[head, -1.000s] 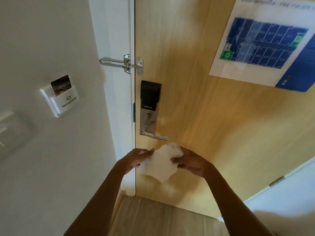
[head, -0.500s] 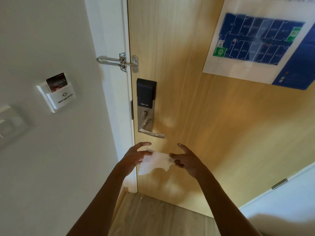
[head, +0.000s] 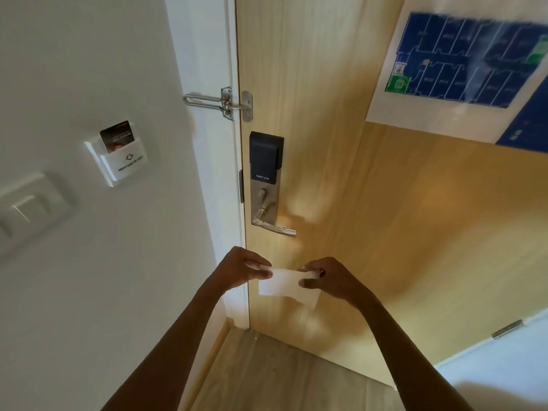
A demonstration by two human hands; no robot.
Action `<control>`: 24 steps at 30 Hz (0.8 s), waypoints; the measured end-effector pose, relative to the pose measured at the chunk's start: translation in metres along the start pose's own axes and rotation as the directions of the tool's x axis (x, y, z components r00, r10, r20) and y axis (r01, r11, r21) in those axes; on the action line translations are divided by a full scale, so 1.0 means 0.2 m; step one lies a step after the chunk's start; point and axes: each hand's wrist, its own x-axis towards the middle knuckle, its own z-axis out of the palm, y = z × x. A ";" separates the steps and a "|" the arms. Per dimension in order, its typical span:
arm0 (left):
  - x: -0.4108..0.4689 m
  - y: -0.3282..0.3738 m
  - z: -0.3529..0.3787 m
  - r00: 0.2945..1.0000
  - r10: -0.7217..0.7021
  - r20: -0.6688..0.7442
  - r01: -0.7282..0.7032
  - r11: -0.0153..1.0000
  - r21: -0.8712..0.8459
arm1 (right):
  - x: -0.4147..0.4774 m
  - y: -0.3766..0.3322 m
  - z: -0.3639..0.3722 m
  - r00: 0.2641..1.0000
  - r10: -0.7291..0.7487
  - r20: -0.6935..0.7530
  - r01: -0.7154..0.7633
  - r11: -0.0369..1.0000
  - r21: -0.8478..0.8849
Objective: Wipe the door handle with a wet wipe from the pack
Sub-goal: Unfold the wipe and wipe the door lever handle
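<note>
A silver lever door handle (head: 274,226) sticks out from a smart lock plate (head: 264,179) on the wooden door (head: 341,188). Just below the handle I hold a white wet wipe (head: 283,285) stretched flat between both hands. My left hand (head: 241,266) pinches its left edge. My right hand (head: 332,278) pinches its right edge. The wipe hangs clear of the handle, not touching it. No wipe pack is in view.
A metal swing-bar door guard (head: 219,102) bridges the white door frame (head: 207,143) and the door above the lock. A key-card holder (head: 118,154) and a light switch (head: 28,207) are on the left wall. A blue floor-plan notice (head: 462,63) hangs on the door.
The crumpled wipe has been pulled out into a flat strip between my hands. My fingers, spread half a second ago, now pinch its two edges.
</note>
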 end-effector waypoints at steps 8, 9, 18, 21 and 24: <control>0.18 -0.06 -0.12 0.998 0.059 0.034 -0.062 0.992 0.113 | 0.08 -0.04 0.05 0.979 -0.016 -0.204 -0.029 0.976 -0.216; 0.20 -0.07 -0.13 0.997 0.056 0.049 -0.060 0.995 0.083 | 0.09 -0.05 0.05 0.978 0.026 -0.208 -0.060 0.985 -0.162; 0.34 -0.20 -0.23 0.986 -0.081 0.147 0.117 0.960 -0.255 | 0.18 -0.05 0.11 0.938 0.188 -0.291 -0.073 0.928 0.365; 0.35 -0.24 -0.22 0.976 -0.099 0.195 0.157 0.939 -0.307 | 0.25 -0.10 0.06 0.864 0.116 -0.490 -0.022 0.981 0.194; 0.37 -0.25 -0.19 0.969 -0.115 0.217 0.183 0.927 -0.327 | 0.35 -0.21 -0.01 0.832 -0.034 -0.554 0.019 0.999 -0.033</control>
